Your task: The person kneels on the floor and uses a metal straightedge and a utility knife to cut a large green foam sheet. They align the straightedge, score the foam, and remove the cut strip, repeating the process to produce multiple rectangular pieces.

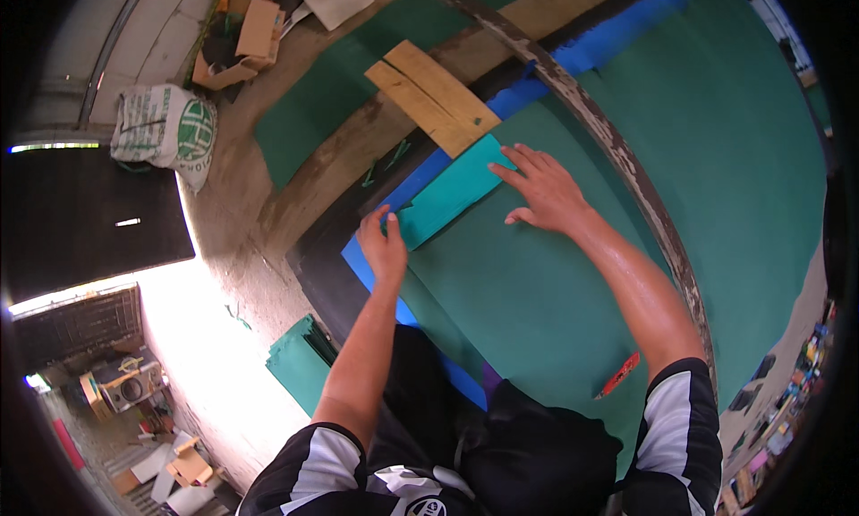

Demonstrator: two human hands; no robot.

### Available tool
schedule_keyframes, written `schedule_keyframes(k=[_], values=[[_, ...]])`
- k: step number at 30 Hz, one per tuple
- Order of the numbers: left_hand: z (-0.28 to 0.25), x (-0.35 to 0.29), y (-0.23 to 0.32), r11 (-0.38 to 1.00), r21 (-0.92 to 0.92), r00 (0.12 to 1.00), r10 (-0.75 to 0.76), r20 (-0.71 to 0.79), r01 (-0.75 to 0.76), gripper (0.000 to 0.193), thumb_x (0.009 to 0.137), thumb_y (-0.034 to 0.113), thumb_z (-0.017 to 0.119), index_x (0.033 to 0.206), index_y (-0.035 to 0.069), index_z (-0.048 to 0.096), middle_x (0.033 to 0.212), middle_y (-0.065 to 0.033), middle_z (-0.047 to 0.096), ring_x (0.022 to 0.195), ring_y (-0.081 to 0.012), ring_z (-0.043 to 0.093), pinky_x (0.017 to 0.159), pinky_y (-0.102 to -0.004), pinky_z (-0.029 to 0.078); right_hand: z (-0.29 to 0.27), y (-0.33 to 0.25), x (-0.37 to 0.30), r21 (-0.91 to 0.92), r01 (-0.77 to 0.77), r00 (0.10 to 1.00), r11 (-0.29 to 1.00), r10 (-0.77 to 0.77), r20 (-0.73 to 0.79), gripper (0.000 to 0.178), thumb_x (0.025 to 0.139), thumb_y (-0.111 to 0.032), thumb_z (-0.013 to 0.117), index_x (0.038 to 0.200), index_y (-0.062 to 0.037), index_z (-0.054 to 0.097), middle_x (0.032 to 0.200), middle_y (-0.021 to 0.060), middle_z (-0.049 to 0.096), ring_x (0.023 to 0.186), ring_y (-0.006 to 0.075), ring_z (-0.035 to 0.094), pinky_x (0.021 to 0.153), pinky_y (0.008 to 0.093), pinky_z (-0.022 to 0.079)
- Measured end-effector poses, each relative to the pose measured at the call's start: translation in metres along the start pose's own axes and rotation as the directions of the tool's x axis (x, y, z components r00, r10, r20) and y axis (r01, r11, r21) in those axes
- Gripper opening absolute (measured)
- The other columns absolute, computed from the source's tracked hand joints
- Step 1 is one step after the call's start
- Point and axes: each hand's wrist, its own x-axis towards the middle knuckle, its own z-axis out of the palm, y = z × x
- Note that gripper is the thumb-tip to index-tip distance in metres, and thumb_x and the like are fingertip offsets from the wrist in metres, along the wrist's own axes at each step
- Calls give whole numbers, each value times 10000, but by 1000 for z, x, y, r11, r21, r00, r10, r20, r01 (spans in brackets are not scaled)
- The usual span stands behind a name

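Note:
A bright teal rectangular strip lies on a large dark green sheet across the work surface. My left hand is at the strip's left end, its fingers slightly apart and the thumb beside the edge. Over the strip's right end reaches my right hand, fingers spread, with the fingertips at the edge. Just beyond the strip are pale wooden boards. A red utility knife rests on the green sheet, left of my right elbow.
A long worn wooden batten crosses the green sheeting on the right. Blue material shows along the sheet's edge. Stacked green pieces sit at the lower left. Beyond are a white sack and a cardboard box.

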Motion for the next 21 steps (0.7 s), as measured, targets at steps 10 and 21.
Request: schedule_keyframes(k=[10, 21], values=[[-30, 23, -65, 889, -164, 856, -341, 388, 428, 256, 1026, 204, 625, 1140, 30, 774, 999, -141, 680, 874, -264, 670, 795, -383, 523, 14, -4, 68, 6, -101, 977, 995, 98, 191, 951, 704, -300, 924, 1550, -251, 492, 1642, 135, 370, 1487, 348, 406, 1165, 463, 452], [-38, 43, -74, 852, -188, 764, -314, 564, 489, 263, 1037, 205, 619, 1130, 21, 783, 960, -61, 619, 776, -161, 627, 687, -305, 508, 20, -11, 75, 31, -99, 983, 995, 93, 158, 921, 719, -277, 907, 1544, -249, 499, 1638, 105, 379, 1493, 329, 406, 1159, 464, 475]])
